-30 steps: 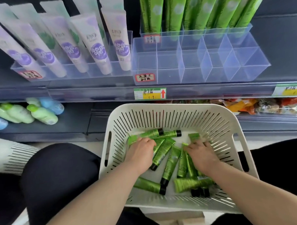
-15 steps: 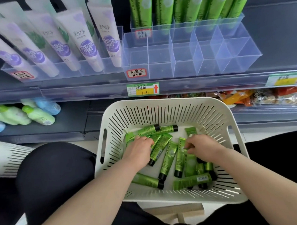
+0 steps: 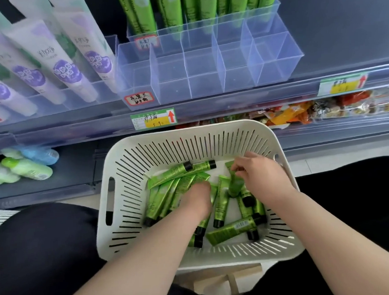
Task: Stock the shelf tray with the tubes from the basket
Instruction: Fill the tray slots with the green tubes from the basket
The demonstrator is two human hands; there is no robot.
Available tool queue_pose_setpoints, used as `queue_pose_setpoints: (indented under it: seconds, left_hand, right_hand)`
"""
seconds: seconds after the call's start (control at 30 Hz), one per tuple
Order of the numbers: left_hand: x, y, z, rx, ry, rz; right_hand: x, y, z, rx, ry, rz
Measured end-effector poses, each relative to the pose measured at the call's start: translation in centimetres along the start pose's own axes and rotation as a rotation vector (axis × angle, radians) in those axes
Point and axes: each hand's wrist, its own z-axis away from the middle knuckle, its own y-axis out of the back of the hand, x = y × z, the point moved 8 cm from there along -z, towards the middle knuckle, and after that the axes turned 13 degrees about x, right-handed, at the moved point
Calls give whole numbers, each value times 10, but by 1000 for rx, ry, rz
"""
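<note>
You are gathering tubes (image 3: 231, 231) inside the basket (image 3: 188, 134).
Your right hand (image 3: 259, 175) is pinching one; your left hand (image 3: 197, 199) grip is hidden; lift singly.

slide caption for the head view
Left hand and right hand among green black-capped tubes in a white slotted basket, clear shelf tray above.

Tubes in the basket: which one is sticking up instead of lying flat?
The tube pinched by the right hand, tilted up on the basket's right side. The rest lie flat.
</note>
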Motion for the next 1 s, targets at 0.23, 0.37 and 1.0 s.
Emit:
queue_pose_setpoints:
  seconds: [0.23, 0.37, 1.0]
  left_hand:
    - [2, -15, -3, -8, 110, -91]
    - [6, -19, -4, -8, 138, -25]
    - [-1, 103, 14, 364, -13, 603]
  right_hand:
    - [3, -11, -4, 7, 20, -34]
    - [-7, -20, -6, -30, 51, -15]
    - [-34, 40, -15, 209, 146, 36]
